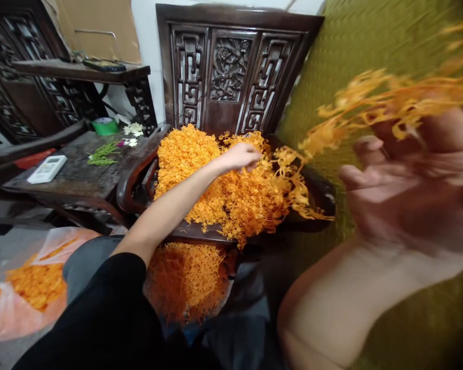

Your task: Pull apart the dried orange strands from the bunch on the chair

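A large heap of frilly orange flowers [193, 172] lies on the seat of a dark carved wooden chair [226, 108]. My left hand [242, 156] reaches over the heap with its fingers curled closed around some of the flowers; the fingertips are partly hidden. Close to the camera at the right, my right hand [412, 174] is raised palm up, its fingers bent. A strand of orange flowers [339, 123] runs from the heap's right side up across those fingers and past the frame's edge, blurred. My right hand grips this strand near the thumb.
Below the seat is a container of thin orange stalks [202, 272]. A plastic bag [50, 308] with orange petals sits at lower left. On the side table [77, 177] lie a white remote control [47, 169], green tape [105, 126], and small stems and blossoms [103, 153]. A yellow-green woven surface [355, 41] rises at right.
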{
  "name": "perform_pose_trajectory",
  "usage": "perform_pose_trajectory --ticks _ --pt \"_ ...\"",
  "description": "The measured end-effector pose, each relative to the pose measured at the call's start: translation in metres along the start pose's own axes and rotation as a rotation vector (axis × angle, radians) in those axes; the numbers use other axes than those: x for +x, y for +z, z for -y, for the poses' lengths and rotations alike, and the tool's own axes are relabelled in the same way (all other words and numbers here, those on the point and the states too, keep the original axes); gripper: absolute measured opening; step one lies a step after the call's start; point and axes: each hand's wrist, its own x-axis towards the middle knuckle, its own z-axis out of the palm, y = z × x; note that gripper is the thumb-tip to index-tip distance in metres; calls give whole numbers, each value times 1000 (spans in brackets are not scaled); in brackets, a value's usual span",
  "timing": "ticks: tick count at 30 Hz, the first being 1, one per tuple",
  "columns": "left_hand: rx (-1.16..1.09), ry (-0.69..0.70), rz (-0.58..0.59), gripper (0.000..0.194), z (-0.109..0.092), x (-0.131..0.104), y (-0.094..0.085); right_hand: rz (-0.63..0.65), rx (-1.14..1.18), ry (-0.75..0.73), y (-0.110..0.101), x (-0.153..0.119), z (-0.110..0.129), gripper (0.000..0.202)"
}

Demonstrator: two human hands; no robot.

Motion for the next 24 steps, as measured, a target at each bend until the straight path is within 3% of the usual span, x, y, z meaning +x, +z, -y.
perform_pose_trajectory --ticks 2,3,5,8,11,14,16,19,21,24 --pt "-226 306 -52 45 -16 -28 -19 49 246 237 17 2 4 40" --pt "-279 383 -26 53 -25 -45 -25 78 348 328 28 2 5 34" --pt "-308 379 10 48 -41 -78 -29 157 454 398 49 2 4 25" --pt "-264 177 15 16 -49 -124 -31 270 491 414 70 -3 -8 27" --pt "-197 27 -100 8 -32 -158 -36 321 490 414 81 -15 -30 38" --pt "-133 -59 -155 8 -4 -181 -40 487 480 445 93 -31 -51 84" --pt "-109 -151 -138 11 14 -194 -40 490 423 467 105 -39 -61 100" --pt "-151 -273 -106 17 35 -208 -38 391 323 446 126 -41 -73 73" --pt "-159 -288 -106 20 48 -215 -38 403 292 445 139 -39 -80 56" --pt "53 -235 -155 30 66 -219 -40 445 285 508 155 -40 -92 67"
